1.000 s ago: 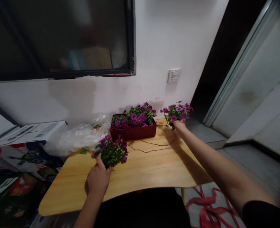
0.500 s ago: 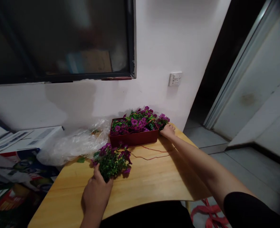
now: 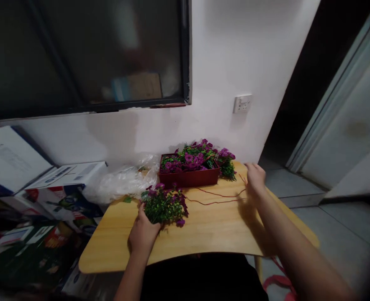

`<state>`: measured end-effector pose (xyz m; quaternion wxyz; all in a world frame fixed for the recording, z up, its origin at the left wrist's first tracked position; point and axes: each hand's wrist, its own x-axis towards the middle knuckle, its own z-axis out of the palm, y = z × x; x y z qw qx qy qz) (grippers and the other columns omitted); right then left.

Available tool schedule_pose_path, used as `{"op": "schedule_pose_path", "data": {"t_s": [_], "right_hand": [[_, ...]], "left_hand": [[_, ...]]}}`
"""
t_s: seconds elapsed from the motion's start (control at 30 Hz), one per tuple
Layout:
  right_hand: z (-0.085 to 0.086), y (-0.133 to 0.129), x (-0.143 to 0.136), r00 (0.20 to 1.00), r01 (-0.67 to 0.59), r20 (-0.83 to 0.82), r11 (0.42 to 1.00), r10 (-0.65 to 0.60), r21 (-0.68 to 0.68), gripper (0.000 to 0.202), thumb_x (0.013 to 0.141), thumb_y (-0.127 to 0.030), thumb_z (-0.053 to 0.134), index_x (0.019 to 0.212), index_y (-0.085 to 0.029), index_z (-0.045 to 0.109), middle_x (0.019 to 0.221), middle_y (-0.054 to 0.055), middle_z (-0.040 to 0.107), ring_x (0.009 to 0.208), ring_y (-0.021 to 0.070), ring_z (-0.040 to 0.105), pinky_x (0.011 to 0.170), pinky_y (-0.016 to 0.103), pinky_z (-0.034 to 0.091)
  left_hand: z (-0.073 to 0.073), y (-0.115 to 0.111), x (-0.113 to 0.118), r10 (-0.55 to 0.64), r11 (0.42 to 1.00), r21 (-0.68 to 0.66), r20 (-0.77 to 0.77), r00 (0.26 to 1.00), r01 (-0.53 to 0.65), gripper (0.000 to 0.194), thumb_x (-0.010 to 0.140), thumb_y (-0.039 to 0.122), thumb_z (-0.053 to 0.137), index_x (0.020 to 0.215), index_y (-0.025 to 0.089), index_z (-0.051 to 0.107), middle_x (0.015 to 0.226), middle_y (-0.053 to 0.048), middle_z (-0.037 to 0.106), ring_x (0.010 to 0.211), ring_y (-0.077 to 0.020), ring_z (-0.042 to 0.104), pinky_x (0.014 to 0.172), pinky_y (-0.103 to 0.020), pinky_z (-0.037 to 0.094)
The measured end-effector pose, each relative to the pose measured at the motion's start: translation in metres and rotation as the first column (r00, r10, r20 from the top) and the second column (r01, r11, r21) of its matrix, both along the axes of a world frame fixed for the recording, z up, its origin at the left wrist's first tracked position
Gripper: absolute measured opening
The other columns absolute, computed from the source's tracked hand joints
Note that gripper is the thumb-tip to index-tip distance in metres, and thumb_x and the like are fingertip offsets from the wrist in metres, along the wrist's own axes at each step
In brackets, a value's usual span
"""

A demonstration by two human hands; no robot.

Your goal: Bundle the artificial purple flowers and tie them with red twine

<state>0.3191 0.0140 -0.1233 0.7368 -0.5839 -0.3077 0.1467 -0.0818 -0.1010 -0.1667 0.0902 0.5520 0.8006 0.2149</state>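
My left hand [image 3: 144,233] is closed on the lower left side of a bunch of purple flowers [image 3: 166,205] with small green leaves, low over the table. Its thumb and fingers are partly hidden by the leaves. My right hand [image 3: 255,179] is raised at the table's right side, fingers drawn together; what they hold, if anything, is too small to make out. A thin red cord [image 3: 214,203] runs across the tabletop towards that hand. Behind it stands a dark red box [image 3: 189,178] filled with purple flowers [image 3: 193,161]. Another flower bunch [image 3: 227,167] lies against the box's right end.
Crumpled clear plastic [image 3: 119,184] lies on the left back of the wooden table [image 3: 200,234], with a loose green leaf [image 3: 127,199] near it. Printed cartons [image 3: 68,196] crowd the left side. A wall with a socket [image 3: 242,104] stands behind; a dark doorway is at right.
My right hand has let go of the flower bunch beside the box and moved right, away from it. My left hand keeps its hold. The view has shifted left.
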Motion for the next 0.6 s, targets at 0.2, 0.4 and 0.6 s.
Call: {"op": "schedule_pose_path", "data": {"t_s": [0.2, 0.4, 0.6], "right_hand": [[-0.027, -0.07, -0.038, 0.987, 0.006, -0.16, 0.988, 0.018, 0.151, 0.03, 0.075, -0.036, 0.064, 0.099, -0.018, 0.067, 0.092, 0.002, 0.067, 0.084, 0.0153, 0.062, 0.075, 0.028, 0.048], [-0.028, -0.098, -0.079, 0.977, -0.115, -0.153, 0.97, 0.15, 0.212, 0.024, 0.076, -0.037, 0.068, 0.09, -0.018, 0.066, 0.08, 0.001, 0.065, 0.077, 0.0146, 0.061, 0.076, 0.03, 0.047], [-0.032, -0.116, -0.114, 0.932, -0.311, -0.138, 0.935, 0.335, 0.172, 0.026, 0.076, -0.041, 0.07, 0.087, -0.017, 0.065, 0.075, 0.001, 0.063, 0.07, 0.0156, 0.059, 0.073, 0.033, 0.048]], "left_hand": [[-0.002, -0.002, -0.005, -0.045, 0.999, 0.03, 0.076, 0.996, 0.043, 0.047, 0.078, 0.033, 0.06, 0.125, 0.025, 0.059, 0.1, -0.013, 0.073, 0.094, -0.0351, 0.068, 0.075, -0.038, 0.046], [-0.001, -0.003, -0.011, -0.11, 0.982, 0.174, 0.188, 0.976, 0.077, 0.06, 0.072, 0.014, 0.061, 0.131, 0.019, 0.055, 0.126, -0.017, 0.064, 0.114, -0.0343, 0.06, 0.092, -0.039, 0.042], [0.01, -0.001, -0.023, -0.211, 0.957, 0.282, 0.524, 0.825, 0.066, 0.051, 0.064, 0.007, 0.066, 0.114, 0.019, 0.064, 0.103, -0.011, 0.072, 0.096, -0.0276, 0.065, 0.083, -0.033, 0.046]]}}
